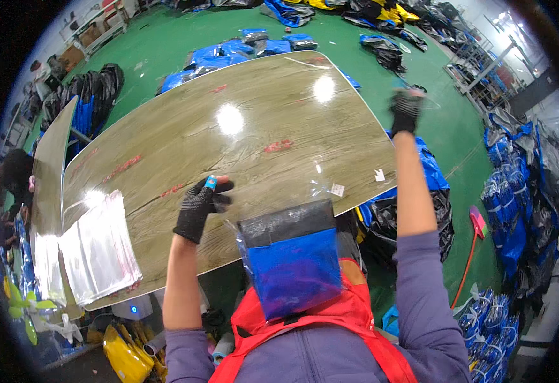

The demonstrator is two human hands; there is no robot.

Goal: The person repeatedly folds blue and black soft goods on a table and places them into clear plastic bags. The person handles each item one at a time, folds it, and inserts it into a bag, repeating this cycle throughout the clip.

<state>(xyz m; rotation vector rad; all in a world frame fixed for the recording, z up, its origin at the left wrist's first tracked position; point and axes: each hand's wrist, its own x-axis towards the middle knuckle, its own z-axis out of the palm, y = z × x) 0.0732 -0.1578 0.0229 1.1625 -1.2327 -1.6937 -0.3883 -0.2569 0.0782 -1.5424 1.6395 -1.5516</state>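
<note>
My left hand [204, 203], in a black fingerless-style glove with blue tape on one finger, hovers over the near part of the wood-patterned table [183, 147]. Its fingers are apart and hold nothing. Out past the table's right edge, my right hand [407, 112] is raised in a matching glove. Motion smears its fingers; a faint pale strip shows by them, and I cannot make out whether it is held. Between my arms, a folded blue and black sheet in a clear plastic bag [295, 258] rests against my red apron [247, 313] at the table's near edge.
A stack of clear plastic bags [100, 249] lies on the table's left end. A small white label [337, 189] sits near the right edge. Blue packages [222, 54] lie on the green floor beyond. At right are a pink broom [477, 222] and blue bundles [506, 204].
</note>
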